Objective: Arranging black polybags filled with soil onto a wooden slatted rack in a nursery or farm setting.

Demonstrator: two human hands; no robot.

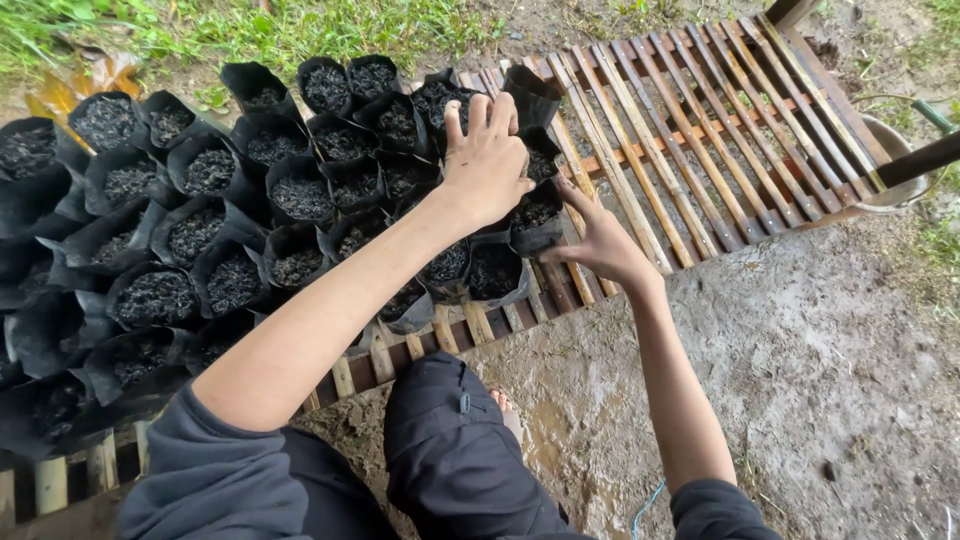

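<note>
Several black plastic nursery bags filled with dark soil point(210, 172) stand packed together on a slatted bamboo rack point(700, 160). My left hand point(487, 157) reaches across the group and rests fingers-up on the bags at its right edge. My right hand point(597, 237) touches the side of a soil-filled bag point(535, 218) at the right end of the row, fingers pressed against it. Another filled bag point(492, 272) stands just in front, near the rack's front edge.
The right half of the bamboo rack holds no bags. A metal basin point(895, 165) with a dark handle across it sits at the far right. Wet muddy ground point(820, 370) lies below; grass point(300, 25) runs behind. My knee point(450, 440) is near the rack's front edge.
</note>
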